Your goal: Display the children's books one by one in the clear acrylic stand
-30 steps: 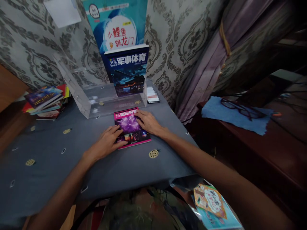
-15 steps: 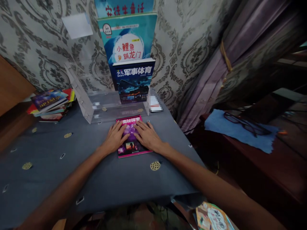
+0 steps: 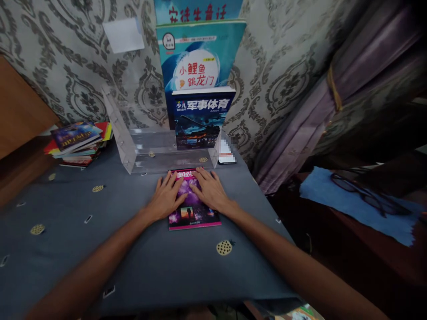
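A pink-edged purple book (image 3: 191, 205) lies flat on the dark patterned tablecloth, cover up. My left hand (image 3: 166, 195) rests on its left side with the fingers spread. On the upper right part of the same cover, my right hand (image 3: 210, 189) lies flat, fingers stretched out and hiding some of the title. Just beyond the book stands a clear acrylic book rack (image 3: 150, 153). Its right side holds a dark blue book (image 3: 202, 120) in front, a teal book (image 3: 200, 49) behind it, and another blue book (image 3: 196, 10) at the back.
A pile of books (image 3: 78, 142) sits at the table's far left. Beside the rack's right end lies a white item (image 3: 226, 153), partly blurred out. Glasses (image 3: 367, 193) rest on a blue cloth (image 3: 320, 189) to the right, below a tied purple curtain (image 3: 300, 120).
The view has shifted, so the scene sits further right and slightly lower. My right hand has slid up over the title of the purple book; my left hand stays on the cover.
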`<state>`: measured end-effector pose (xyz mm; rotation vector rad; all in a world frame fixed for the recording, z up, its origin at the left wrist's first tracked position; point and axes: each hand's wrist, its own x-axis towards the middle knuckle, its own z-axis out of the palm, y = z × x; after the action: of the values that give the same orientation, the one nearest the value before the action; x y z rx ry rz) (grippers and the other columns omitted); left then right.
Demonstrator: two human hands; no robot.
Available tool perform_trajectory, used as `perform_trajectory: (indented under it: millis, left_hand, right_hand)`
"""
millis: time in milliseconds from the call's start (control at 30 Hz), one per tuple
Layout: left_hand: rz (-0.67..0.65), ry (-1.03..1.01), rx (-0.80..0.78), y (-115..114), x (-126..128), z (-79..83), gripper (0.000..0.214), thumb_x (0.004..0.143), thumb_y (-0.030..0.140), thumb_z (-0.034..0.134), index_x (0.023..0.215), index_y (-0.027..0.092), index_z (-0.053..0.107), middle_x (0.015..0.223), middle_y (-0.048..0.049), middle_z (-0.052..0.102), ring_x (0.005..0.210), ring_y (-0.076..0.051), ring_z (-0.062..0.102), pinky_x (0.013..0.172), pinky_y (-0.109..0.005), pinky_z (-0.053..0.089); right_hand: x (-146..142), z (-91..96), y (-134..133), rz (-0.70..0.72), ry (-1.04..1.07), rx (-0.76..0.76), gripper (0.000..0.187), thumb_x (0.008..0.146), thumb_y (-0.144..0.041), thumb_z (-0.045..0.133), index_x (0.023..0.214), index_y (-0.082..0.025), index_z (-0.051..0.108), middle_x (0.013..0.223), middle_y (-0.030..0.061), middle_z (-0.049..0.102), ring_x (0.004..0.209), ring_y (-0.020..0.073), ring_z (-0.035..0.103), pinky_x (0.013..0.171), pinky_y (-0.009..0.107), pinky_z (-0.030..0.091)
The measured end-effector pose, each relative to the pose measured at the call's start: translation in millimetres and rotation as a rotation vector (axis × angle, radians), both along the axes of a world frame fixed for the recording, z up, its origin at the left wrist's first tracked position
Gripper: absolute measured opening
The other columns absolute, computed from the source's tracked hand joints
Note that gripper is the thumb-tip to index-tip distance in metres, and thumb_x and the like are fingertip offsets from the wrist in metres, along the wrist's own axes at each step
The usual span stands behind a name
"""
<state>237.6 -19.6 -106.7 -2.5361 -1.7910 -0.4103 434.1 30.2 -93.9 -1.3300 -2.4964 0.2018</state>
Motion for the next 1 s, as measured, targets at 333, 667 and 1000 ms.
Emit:
perform_trajectory:
  millis: [333, 667, 1000]
  left_hand:
    - [0.018, 0.026, -0.057, -2, 2, 6.6, 0.058, 0.101, 0.049, 0.038, 0.147, 0.016, 0.044, 0.16, -0.0192, 0.034, 0.151, -0.037, 0.024, 0.116, -0.061, 0.026]
    - [0.025, 0.055, -0.059, -3, 2, 8.9, 0.057, 0.101, 0.048, 0.037, 0.148, 0.016, 0.043, 0.16, -0.018, 0.035, 0.151, -0.036, 0.023, 0.118, -0.058, 0.026]
    - [0.205, -0.098, -0.011, -11, 3, 0.5, 0.065, 0.096, 0.055, 0.046, 0.143, 0.011, 0.044, 0.153, -0.0262, 0.041, 0.147, -0.041, 0.031, 0.116, -0.06, 0.027]
  right_hand:
    - [-1, -8.2, -6, 0.021, -0.025, 0.061, 0.049, 0.103, -0.036, 0.036, 0.142, -0.011, 0.051, 0.152, 0.0185, 0.047, 0.144, 0.0311, 0.038, 0.116, 0.057, 0.03]
    - [8, -8.7, -45, 0.046, -0.04, 0.064, 0.046, 0.104, -0.038, 0.037, 0.141, -0.016, 0.052, 0.153, 0.0157, 0.046, 0.145, 0.0291, 0.037, 0.117, 0.056, 0.03]
    - [9, -7.1, -58, -0.028, -0.055, 0.054, 0.046, 0.103, -0.041, 0.039, 0.141, -0.018, 0.053, 0.154, 0.0183, 0.044, 0.146, 0.0364, 0.033, 0.114, 0.061, 0.03]
